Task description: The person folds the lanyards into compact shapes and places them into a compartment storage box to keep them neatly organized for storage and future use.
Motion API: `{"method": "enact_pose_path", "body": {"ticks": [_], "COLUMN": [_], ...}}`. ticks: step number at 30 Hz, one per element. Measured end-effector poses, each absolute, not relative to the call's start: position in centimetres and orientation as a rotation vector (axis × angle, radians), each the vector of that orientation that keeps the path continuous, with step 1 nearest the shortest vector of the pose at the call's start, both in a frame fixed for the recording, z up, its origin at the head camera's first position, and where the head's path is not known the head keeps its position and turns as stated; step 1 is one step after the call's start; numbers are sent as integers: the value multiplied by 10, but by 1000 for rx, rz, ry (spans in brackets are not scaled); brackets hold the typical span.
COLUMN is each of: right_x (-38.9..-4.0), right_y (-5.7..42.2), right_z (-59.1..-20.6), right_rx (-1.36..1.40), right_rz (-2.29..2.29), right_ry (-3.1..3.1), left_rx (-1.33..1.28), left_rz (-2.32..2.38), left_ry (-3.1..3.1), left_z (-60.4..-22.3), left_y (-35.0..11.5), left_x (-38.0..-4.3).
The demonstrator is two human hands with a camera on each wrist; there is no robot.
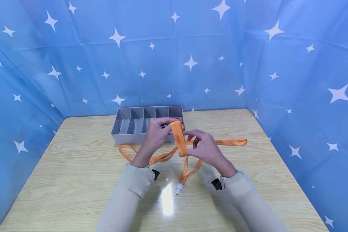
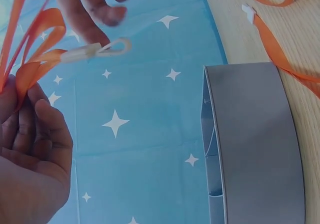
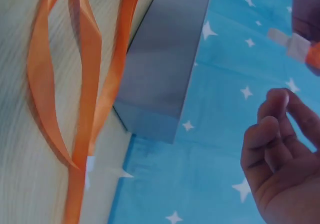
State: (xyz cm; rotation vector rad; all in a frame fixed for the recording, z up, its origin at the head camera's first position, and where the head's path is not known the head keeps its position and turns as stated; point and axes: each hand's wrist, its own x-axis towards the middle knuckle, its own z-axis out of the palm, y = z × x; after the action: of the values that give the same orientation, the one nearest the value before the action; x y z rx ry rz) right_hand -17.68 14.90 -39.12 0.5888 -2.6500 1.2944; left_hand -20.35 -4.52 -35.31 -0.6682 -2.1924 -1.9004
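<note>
A folded orange lanyard (image 1: pixel 178 138) is stretched between my two hands above the table. My left hand (image 1: pixel 158 132) pinches its upper end; in the left wrist view, looped layers stick out of the fingers with a pale clip (image 2: pixel 82 52) on them. My right hand (image 1: pixel 204 146) holds the lower end at the thumb, its other fingers bent and apart from the band. The right wrist view shows those bent fingers (image 3: pixel 270 129), while the thumb's hold is out of sight there. More orange lanyards (image 1: pixel 232 142) lie on the table beneath, one ending in a white clip (image 1: pixel 178 188).
Behind my hands stands a grey box (image 1: pixel 129 139) with several compartments in a row; my left hand partly covers its right end. The wooden table (image 1: pixel 66 180) meets blue star-patterned curtains (image 1: pixel 150 64) at the back and sides.
</note>
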Motion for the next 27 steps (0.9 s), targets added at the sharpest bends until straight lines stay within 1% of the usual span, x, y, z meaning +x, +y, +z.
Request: {"method": "enact_pose_path", "body": {"ticks": [5,15,17,24,27], "right_x": [-179,-182,-181,-164,-162], "right_y": [146,139,137,128,127], "right_z": [-396,-400,-398,-372,-370], "right_rx": [638,770,769,845,878], "right_rz": [1385,1477,1487,1526,1524], "right_ry": [-2620,-2633,-2631,-2554,-2516], "left_rx": [-723,-797,-801,-767,-762], "left_rz": [-1922,-1937,-1936,-1939,-1939], "left_ry": [-2189,-2208,-2209,-2219,-2228], "left_z": [-338,-338,-338,-337,-336], "left_y": [-45,-45,-45,-44,-44], "left_x": [-191,-189,-189,-190,-189]}}
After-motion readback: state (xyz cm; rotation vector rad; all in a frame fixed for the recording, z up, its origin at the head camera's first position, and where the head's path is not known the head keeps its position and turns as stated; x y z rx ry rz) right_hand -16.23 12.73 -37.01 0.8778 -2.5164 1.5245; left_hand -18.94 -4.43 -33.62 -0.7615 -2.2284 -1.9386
